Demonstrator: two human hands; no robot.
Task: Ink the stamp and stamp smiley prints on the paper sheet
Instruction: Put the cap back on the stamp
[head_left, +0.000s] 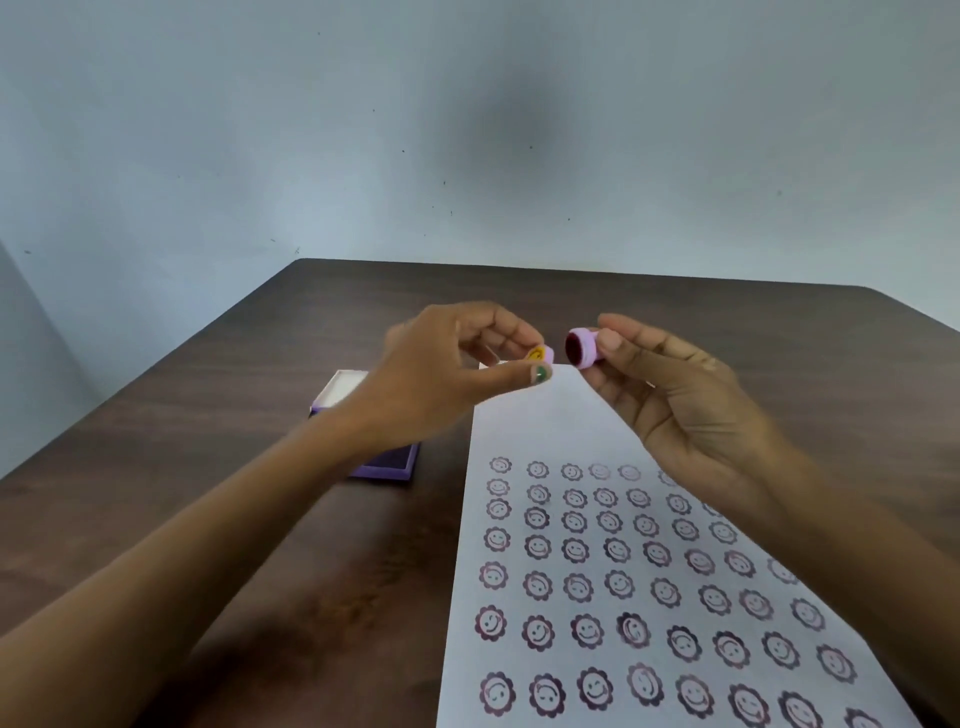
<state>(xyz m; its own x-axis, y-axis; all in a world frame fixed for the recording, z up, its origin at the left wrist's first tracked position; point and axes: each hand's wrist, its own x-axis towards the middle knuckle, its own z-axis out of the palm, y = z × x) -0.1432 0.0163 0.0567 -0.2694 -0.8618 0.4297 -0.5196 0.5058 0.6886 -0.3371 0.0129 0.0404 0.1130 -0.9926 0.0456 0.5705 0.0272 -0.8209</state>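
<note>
Purple stamp (584, 349) pinched in right hand (675, 395), above paper sheet (550, 415).

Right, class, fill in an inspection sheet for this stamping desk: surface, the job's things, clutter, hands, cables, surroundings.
Surface: dark brown wooden table, bare apart from the job's things.
Job's things: white paper sheet covered in rows of purple smiley flower prints, far end unprinted; open purple ink pad box left of the sheet, partly behind the left forearm; small lilac round piece with a yellow smiley top; lilac round piece with a dark red face.
Clutter: nothing seen.
Hands: left hand pinches the smiley piece; right hand has a fingertip grip on the red-faced piece; both above the sheet.
Cables: nothing seen.
Surroundings: plain pale blue wall.
</note>
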